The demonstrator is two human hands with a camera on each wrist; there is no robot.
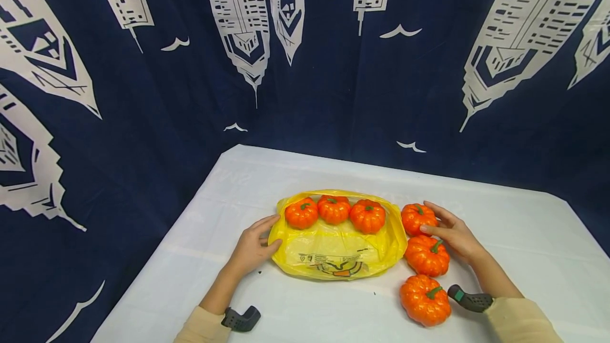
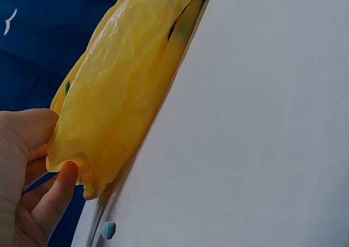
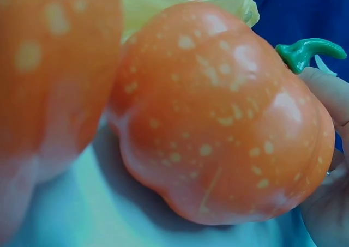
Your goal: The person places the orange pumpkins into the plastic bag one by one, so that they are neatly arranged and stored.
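Observation:
A yellow plastic bag lies with its mouth spread wide. Inside, along its far side, three small orange pumpkins sit in a row, the middle pumpkin among them. My left hand holds the bag's left end, thumb and fingers at the rim; the left wrist view shows the bag's gathered edge between them. On the right, my right hand grips the farthest of three loose pumpkins, a pumpkin with a green stem, right beside the bag. Its fingers curve over the far side and its thumb lies at the near side.
Two more loose pumpkins line up toward me: a middle one close to the bag and a nearer one by the right wrist. A white cloth covers the table. Behind it hangs a dark blue curtain with white building prints.

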